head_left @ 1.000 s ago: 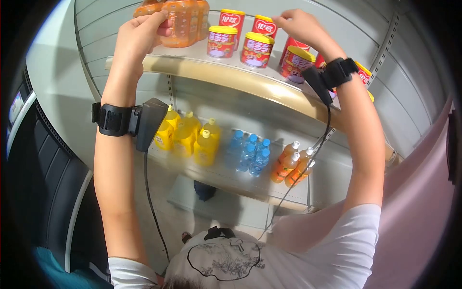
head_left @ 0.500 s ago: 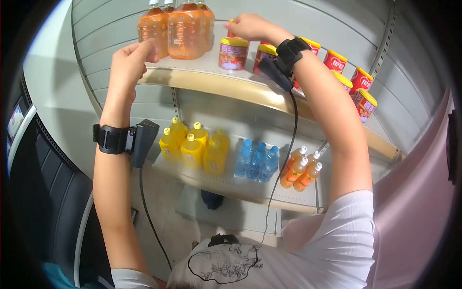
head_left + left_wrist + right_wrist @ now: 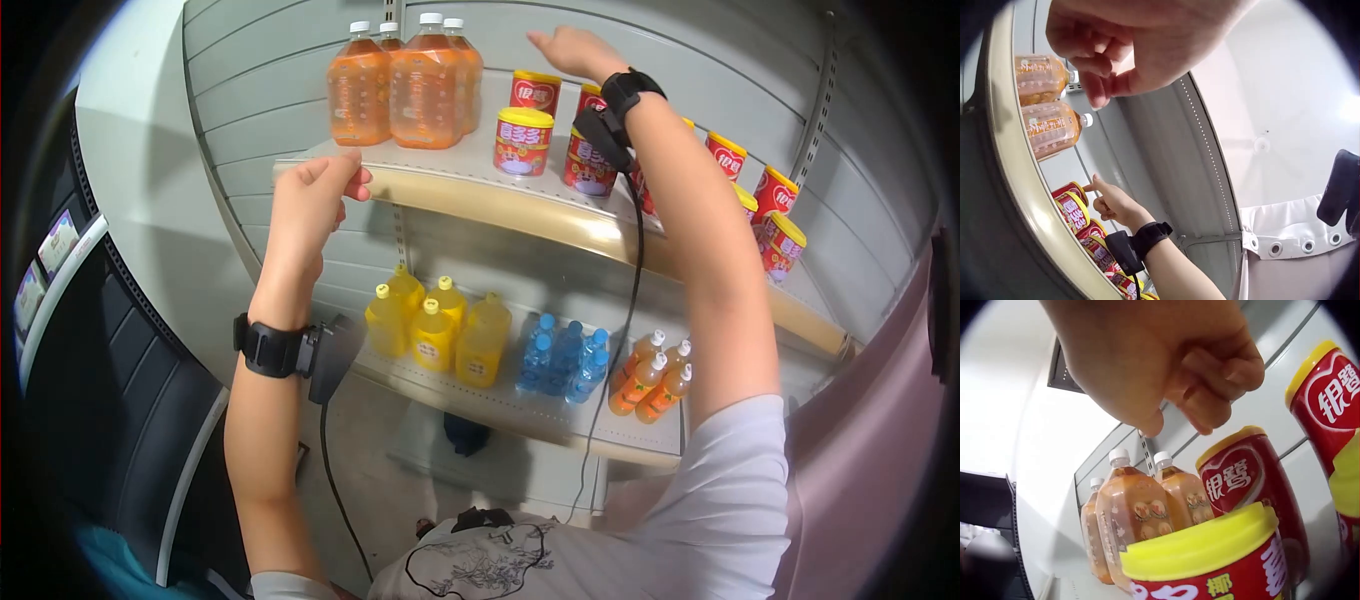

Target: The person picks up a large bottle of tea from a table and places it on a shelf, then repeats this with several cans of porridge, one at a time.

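My left hand (image 3: 316, 200) is in front of the upper shelf's edge, below the large bottles of orange drink (image 3: 430, 95). Its fingers are loosely curled with nothing between them, as the left wrist view confirms. Above the back row of red cans with yellow lids, my right hand (image 3: 580, 52) extends its index finger toward a tall red can (image 3: 535, 92), the other fingers bent. In the right wrist view this hand (image 3: 1179, 375) holds nothing and hangs over the tall can (image 3: 1247, 487). A shorter can (image 3: 1210, 556) stands in front of it.
On the lower shelf (image 3: 540, 430) stand yellow bottles (image 3: 432, 335), small blue-capped water bottles (image 3: 565, 358) and small orange drink bottles (image 3: 650, 385). More red cans (image 3: 778, 215) line the upper shelf's right side. A cable (image 3: 625, 300) trails from the right wrist camera.
My left hand has come away from the large orange bottles, down to the shelf edge. My right hand has moved left, to over the leftmost red cans, then lifted slightly. The view has shifted.
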### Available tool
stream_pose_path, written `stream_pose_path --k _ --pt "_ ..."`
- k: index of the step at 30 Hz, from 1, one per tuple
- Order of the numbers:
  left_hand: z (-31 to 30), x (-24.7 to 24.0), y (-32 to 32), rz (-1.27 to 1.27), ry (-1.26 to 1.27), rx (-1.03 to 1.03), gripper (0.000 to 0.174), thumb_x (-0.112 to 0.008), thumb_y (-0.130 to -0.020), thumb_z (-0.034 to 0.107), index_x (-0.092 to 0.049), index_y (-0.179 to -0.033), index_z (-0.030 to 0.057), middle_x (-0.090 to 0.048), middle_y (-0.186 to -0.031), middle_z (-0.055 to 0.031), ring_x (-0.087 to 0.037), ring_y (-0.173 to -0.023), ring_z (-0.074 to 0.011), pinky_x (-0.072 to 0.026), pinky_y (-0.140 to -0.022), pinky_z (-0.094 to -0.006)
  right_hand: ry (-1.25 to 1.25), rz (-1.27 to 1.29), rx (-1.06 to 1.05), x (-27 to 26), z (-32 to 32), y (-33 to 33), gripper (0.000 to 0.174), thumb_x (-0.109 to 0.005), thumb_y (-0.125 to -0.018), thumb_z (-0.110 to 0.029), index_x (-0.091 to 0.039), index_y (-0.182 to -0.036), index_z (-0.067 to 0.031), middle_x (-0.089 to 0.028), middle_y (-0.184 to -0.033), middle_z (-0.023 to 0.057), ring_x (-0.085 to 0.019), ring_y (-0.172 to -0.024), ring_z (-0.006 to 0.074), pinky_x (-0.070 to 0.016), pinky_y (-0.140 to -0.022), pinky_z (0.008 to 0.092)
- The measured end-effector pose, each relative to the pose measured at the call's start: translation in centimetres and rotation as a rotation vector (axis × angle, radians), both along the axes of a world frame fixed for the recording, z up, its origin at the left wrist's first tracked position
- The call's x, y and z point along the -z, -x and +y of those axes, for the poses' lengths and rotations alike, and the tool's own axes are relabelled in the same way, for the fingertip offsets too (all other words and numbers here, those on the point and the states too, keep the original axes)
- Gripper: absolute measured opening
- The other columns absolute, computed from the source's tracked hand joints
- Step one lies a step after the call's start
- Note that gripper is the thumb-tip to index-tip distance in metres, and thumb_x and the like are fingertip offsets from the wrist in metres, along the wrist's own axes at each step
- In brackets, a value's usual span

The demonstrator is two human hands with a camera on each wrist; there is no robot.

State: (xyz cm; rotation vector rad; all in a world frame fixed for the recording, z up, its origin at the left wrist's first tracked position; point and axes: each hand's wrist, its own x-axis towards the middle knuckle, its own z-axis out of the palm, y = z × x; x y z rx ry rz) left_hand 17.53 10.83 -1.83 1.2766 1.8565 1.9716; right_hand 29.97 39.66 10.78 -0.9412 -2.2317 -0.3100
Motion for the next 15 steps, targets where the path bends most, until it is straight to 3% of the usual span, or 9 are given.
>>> stream_pose_path --k 1,4,5,8,11,14,15 --pt "-0.1 0.1 -0.6 -0.010 0.009 0.002 0.026 -0.054 -0.079 0.031 -0.058 -0.069 0.0074 -0.053 -0.060 0.0022 -0.033 -0.045 -0.0029 -0.0252 -0.042 -0.0177 0.118 -0.095 0.121 -0.7 -0.3 -0.6 0.055 -0.031 -0.086 -0.048 -0.049 -0.116 -0.0066 -0.047 -0.120 0.0152 -0.044 -0.112 0.0301 -0.0354 -0.091 0.0408" --pt "0.2 0.3 -2.1 -0.015 0.002 0.024 0.026 -0.054 -0.079 0.031 -0.058 -0.069 0.0072 -0.053 -0.061 0.0023 -0.034 -0.045 -0.0028 -0.0250 -0.042 -0.0175 0.181 -0.167 0.219 -0.2 0.7 -2.4 0.054 -0.031 -0.085 -0.049 -0.050 -0.115 -0.0079 -0.048 -0.120 0.0144 -0.045 -0.111 0.0297 -0.0359 -0.090 0.0422" --pt "0.4 0.2 -2.4 -0.016 0.002 0.040 0.026 -0.054 -0.079 0.031 -0.058 -0.069 0.0072 -0.053 -0.061 0.0024 -0.034 -0.045 -0.0027 -0.0249 -0.042 -0.0174 0.189 -0.224 0.276 -0.2 0.8 -2.8 0.055 -0.033 -0.084 -0.050 -0.052 -0.114 -0.0085 -0.049 -0.119 0.0136 -0.046 -0.110 0.0293 -0.0373 -0.088 0.0423" --pt "1.2 -0.2 -3.9 -0.016 -0.003 0.085 0.025 -0.054 -0.079 0.029 -0.058 -0.069 0.0068 -0.054 -0.061 0.0024 -0.035 -0.046 -0.0027 -0.0260 -0.043 -0.0174 0.040 -0.078 0.245 -0.4 -0.9 -6.0 0.054 -0.036 -0.083 -0.050 -0.053 -0.112 -0.0074 -0.052 -0.115 0.0142 -0.050 -0.106 0.0292 -0.0393 -0.086 0.0402" --pt "1.4 -0.6 -5.8 -0.021 0.001 0.123 0.025 -0.052 -0.080 0.027 -0.059 -0.069 0.0058 -0.055 -0.061 0.0022 -0.037 -0.049 -0.0028 -0.0286 -0.046 -0.0174 0.085 0.018 0.293 -1.2 0.1 -9.6 0.053 -0.039 -0.083 -0.048 -0.053 -0.110 -0.0051 -0.054 -0.112 0.0151 -0.052 -0.103 0.0295 -0.0405 -0.085 0.0384" --pt "1.9 0.0 -7.3 -0.037 0.022 0.176 0.025 -0.053 -0.080 0.028 -0.058 -0.068 0.0065 -0.054 -0.060 0.0025 -0.036 -0.047 -0.0025 -0.0271 -0.044 -0.0173 0.201 -0.135 0.284 -0.5 0.2 -13.1 0.061 -0.036 -0.082 -0.052 -0.061 -0.094 0.0025 -0.059 -0.093 0.0223 -0.057 -0.087 0.0348 -0.0443 -0.074 0.0430" --pt "2.2 0.3 -8.3 -0.033 0.025 0.194 0.025 -0.053 -0.080 0.029 -0.057 -0.067 0.0072 -0.053 -0.059 0.0027 -0.035 -0.046 -0.0024 -0.0257 -0.043 -0.0173 0.177 -0.141 0.252 -0.3 0.7 -14.0 0.060 -0.036 -0.082 -0.052 -0.061 -0.094 0.0021 -0.059 -0.092 0.0220 -0.057 -0.086 0.0345 -0.0446 -0.073 0.0436"
